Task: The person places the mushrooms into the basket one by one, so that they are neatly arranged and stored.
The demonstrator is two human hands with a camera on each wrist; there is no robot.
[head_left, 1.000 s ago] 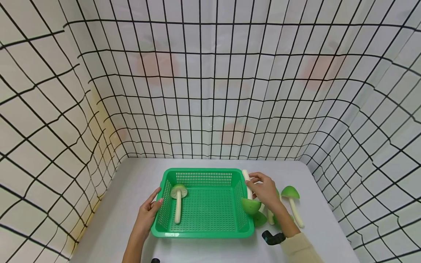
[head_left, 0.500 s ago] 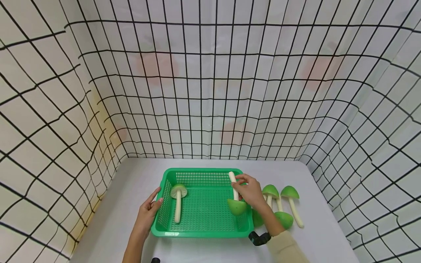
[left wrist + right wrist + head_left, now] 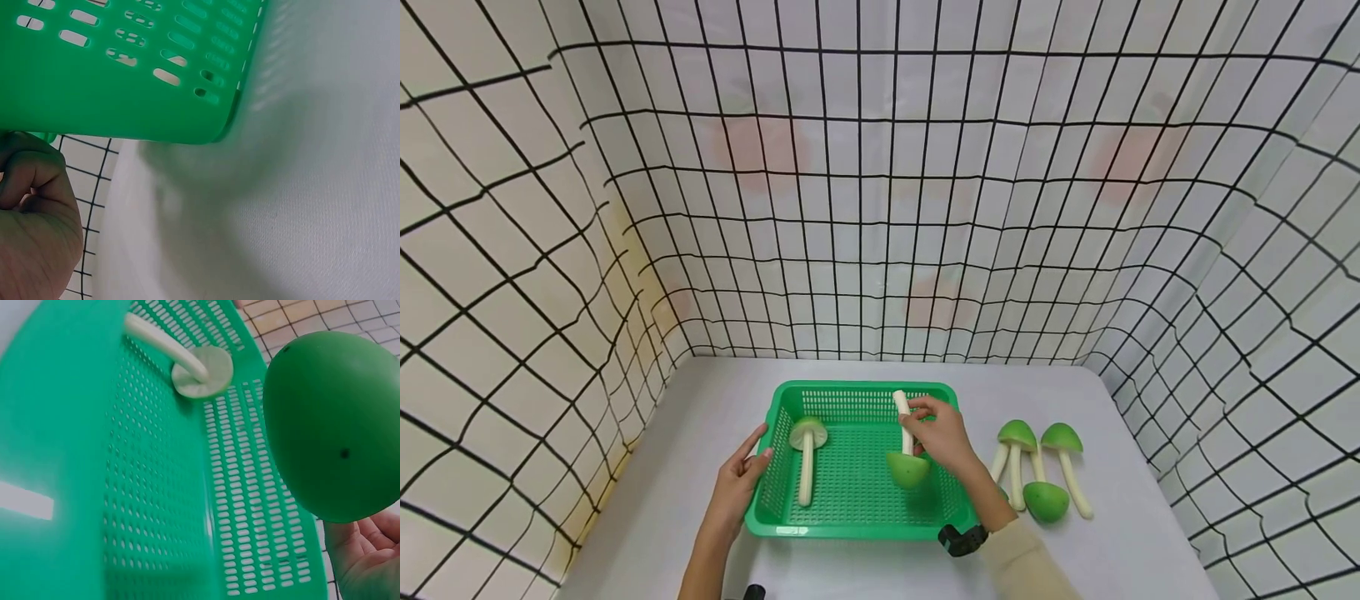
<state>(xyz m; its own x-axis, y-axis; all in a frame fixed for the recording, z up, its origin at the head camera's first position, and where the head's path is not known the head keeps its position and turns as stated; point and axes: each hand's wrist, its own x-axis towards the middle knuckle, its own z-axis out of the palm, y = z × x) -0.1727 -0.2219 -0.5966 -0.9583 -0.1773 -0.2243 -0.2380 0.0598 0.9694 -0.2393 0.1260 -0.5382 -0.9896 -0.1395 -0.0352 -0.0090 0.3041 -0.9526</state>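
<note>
A green plastic basket (image 3: 865, 532) stands on the white table. Over its right half my right hand (image 3: 942, 433) pinches a green-capped toy mushroom (image 3: 907, 469) by its white stem, cap hanging down. In the right wrist view that mushroom's dotted cap (image 3: 337, 428) hides part of the right hand (image 3: 369, 559). A second toy mushroom (image 3: 807, 467) lies inside the basket on the left, its cap toward the back. My left hand (image 3: 735, 487) holds the basket's left rim, thumb over the edge; in the left wrist view the left hand (image 3: 40, 219) has curled fingers beside the basket wall (image 3: 125, 106).
Several more green toy mushrooms (image 3: 1017, 437) lie on the table to the right of the basket, one with its cap (image 3: 1046, 502) toward the front. A black wrist camera (image 3: 961, 540) sits on the right wrist. Black grid netting (image 3: 880, 200) over white cloth surrounds the table.
The right hand has carried the mushroom leftward from over the basket's right rim to above its interior, uncovering mushrooms on the table. The left hand has stayed at the rim.
</note>
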